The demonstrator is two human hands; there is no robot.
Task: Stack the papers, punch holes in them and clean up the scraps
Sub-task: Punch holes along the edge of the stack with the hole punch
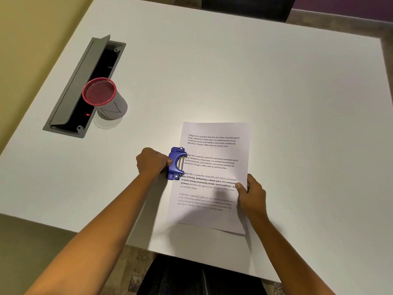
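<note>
In the head view, the hole punch (176, 163) is gripped at its back by the left hand (152, 161), whose fingers are curled round it. It lies just right of those fingers, with its long axis along the left edge of the papers (212, 177), over which its mouth is set. The opposite edge is pinched by the right hand (252, 193), thumb on top. A lower sheet peeks out below the right fingers. On the white table (276, 92), a pink mesh cup (100, 92) and an open cable hatch (72, 88) are seen well beyond the left fingers.
</note>
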